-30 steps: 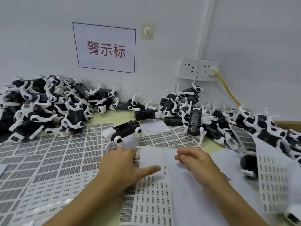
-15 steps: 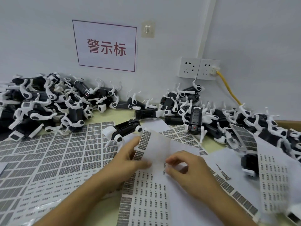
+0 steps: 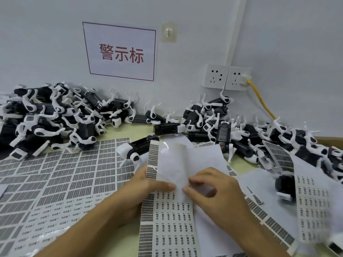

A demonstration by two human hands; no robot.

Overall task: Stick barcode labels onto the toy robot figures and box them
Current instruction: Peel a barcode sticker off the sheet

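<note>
We start at the right hand (image 3: pixel 219 191), low centre of the frame: its fingers are curled, with thumb and forefinger tips nipping the lower edge of the curled-up end of a label sheet (image 3: pixel 167 216). The left hand (image 3: pixel 148 184), just left of it, pinches the same raised flap, thumb lying across the front of the sheet. The flap stands bent upward, showing one column of barcode labels along its left edge and bare glossy backing elsewhere. We judge the step in hand to be peeling a label off this sheet; nothing is stuck on a figure yet in this cycle, and no box is clearly in view. The next move likely calls for lifting one small label cleanly by a corner and carrying it to the nearest toy robot figure (image 3: pixel 137 147), which lies just beyond the flap at frame centre. Counts: two hands; one sheet in hand; at least three further label sheets (image 3: pixel 61 175) spread lower left and at right, exact number uncertain as they overlap. The other figures lie heaped upper left (image 3: pixel 50 119) and centre right, too tangled to count, certainly dozens. One wall sign (image 3: pixel 120 52), two sockets (image 3: pixel 227 76), one yellow cable (image 3: pixel 259 97).
</note>
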